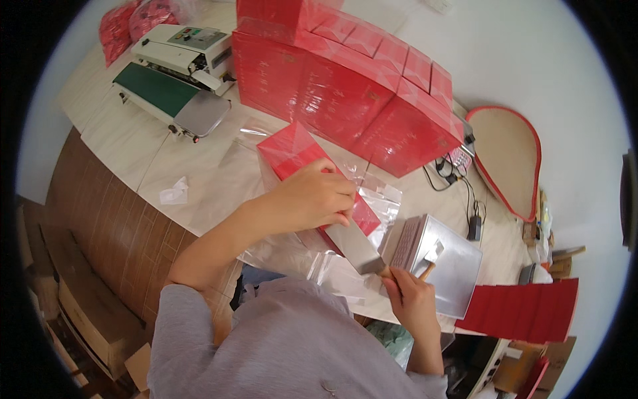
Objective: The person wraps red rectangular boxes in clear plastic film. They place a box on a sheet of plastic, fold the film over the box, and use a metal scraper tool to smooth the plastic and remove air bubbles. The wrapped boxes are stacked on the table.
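A red box lies slanted on clear plastic film in front of me. My left hand rests on top of the box with its fingers curled over the side; whether it grips the box is hard to tell. My right hand is closed around the wooden handle of a wide flat metal blade. The blade runs along the near side of the red box, its upper end close to my left fingertips. Clear film spreads beneath and around the box.
Wrapped red boxes stand stacked at the back. A band sealer is at the back left. To the right are a metal plate with a small wooden-handled scraper, cables with a black adapter, and red folded pieces.
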Available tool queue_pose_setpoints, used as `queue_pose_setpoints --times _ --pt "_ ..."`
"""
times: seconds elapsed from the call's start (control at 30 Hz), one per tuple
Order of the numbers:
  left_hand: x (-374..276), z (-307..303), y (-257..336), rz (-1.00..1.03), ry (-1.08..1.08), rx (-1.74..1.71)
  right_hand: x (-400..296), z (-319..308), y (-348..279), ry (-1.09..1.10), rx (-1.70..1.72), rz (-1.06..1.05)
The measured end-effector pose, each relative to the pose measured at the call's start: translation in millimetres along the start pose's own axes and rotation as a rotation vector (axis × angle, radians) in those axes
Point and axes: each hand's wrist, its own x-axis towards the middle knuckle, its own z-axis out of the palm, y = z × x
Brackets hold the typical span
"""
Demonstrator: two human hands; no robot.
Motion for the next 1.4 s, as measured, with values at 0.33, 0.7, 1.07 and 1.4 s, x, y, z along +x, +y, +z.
queue_pose_setpoints --times 0.33,0.7,1.07,1.4 --pt "18.3 13.9 -29.6 -0.075 -0.171 -0.130 -26.5 -35.7 6.5 -0.041 0.228 0.319" --pt "23.1 15.3 -36.5 -0.151 -0.254 -0.286 21.7 14.3 -22.6 -0.063 0.045 -0.049" --pt "0.6 -25.8 -53.3 -0.415 0.233 -0.030 24.5 11.5 -21.6 0.010 -0.055 0.068" --pt "-77.5 -7.8 -78.7 -0.663 0.649 -0.224 2.0 1.9 -18.6 -0.011 -0.075 0.152"
